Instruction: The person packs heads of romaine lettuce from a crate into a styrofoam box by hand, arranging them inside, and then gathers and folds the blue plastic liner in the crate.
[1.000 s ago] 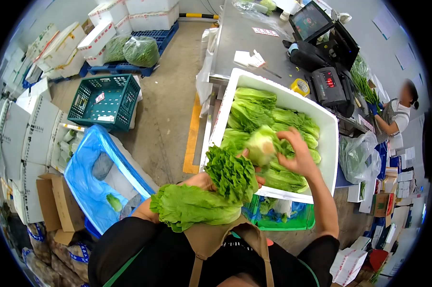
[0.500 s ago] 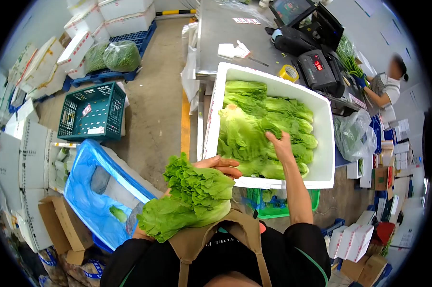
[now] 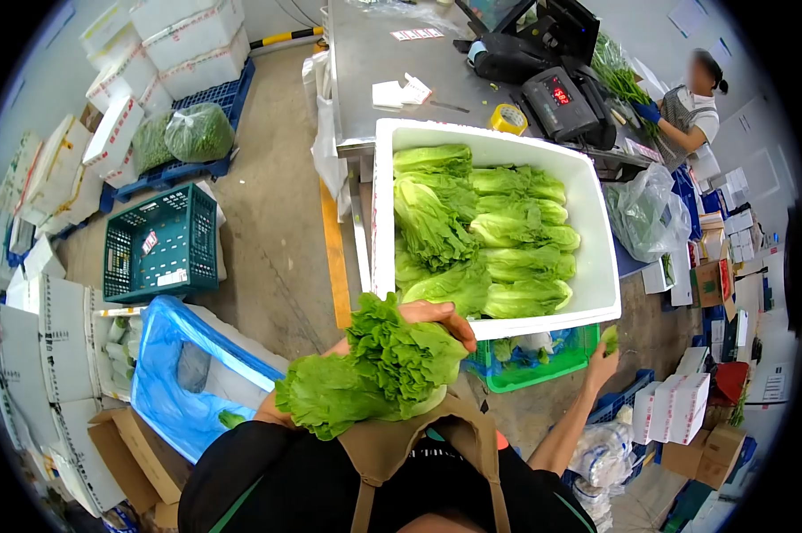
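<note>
Heads of green lettuce rest against my chest, cradled on my left arm. My left hand curves round their right end by the near edge of a white foam box. Inside the box lie several lettuce heads in rows. Out to the right, beyond the box's near corner, my right hand pinches a small piece of green leaf. Below the box sits a green crate with leaf scraps and blue plastic in it.
A metal table bears a scale, yellow tape and labels. On the left stand a dark green crate and a box lined with blue plastic. A co-worker handles green stalks at the upper right.
My right hand has left the box and moved right and down, now with a leaf piece. The lettuce it was touching lies in the box. The view has shifted right.
</note>
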The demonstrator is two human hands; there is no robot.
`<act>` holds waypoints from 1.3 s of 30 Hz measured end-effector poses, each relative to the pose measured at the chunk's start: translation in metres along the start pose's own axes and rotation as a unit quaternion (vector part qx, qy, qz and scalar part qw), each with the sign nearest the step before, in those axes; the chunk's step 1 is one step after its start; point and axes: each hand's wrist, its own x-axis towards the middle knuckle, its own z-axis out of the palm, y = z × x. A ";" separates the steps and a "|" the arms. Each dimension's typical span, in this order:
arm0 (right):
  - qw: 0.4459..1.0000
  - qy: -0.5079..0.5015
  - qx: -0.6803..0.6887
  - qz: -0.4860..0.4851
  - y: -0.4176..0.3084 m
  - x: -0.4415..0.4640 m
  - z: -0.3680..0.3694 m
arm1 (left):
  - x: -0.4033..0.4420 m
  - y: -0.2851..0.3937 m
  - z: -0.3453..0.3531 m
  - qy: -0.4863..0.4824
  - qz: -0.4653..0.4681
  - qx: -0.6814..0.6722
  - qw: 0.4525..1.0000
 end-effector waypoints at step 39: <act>0.722 -0.427 0.539 -0.069 -0.392 -0.013 0.155 | -0.017 -0.006 -0.018 -0.019 0.047 0.018 0.999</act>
